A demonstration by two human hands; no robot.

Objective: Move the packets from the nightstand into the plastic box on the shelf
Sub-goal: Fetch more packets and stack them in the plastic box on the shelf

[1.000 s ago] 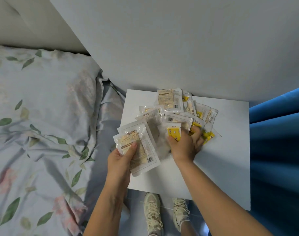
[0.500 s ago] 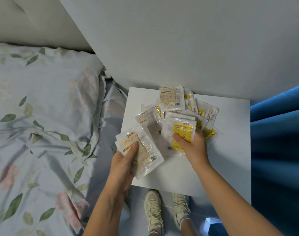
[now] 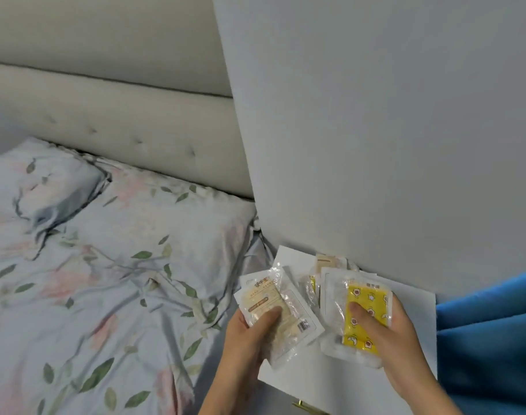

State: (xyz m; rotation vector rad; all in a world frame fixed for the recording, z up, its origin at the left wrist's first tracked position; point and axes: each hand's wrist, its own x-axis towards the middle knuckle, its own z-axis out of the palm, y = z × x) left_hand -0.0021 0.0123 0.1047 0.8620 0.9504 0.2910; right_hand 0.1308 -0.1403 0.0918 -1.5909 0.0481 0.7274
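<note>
The packets are in both hands now, held just above the white nightstand (image 3: 411, 301). The left hand (image 3: 249, 333) grips a stack of tan packets (image 3: 273, 307) — thumb on top, long side pointing up and away. The right hand (image 3: 390, 327) grips the yellow packets (image 3: 365, 313) the same way. A few loose packets (image 3: 327, 265) lie behind, by the wall. The plastic box and shelf are not in view — both hands are full, so neither looks nearer.

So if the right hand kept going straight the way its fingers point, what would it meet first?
Probably the loose packets left at the back of the nightstand, then the wall. The right hand holds the yellow packet; depth is unclear.
</note>
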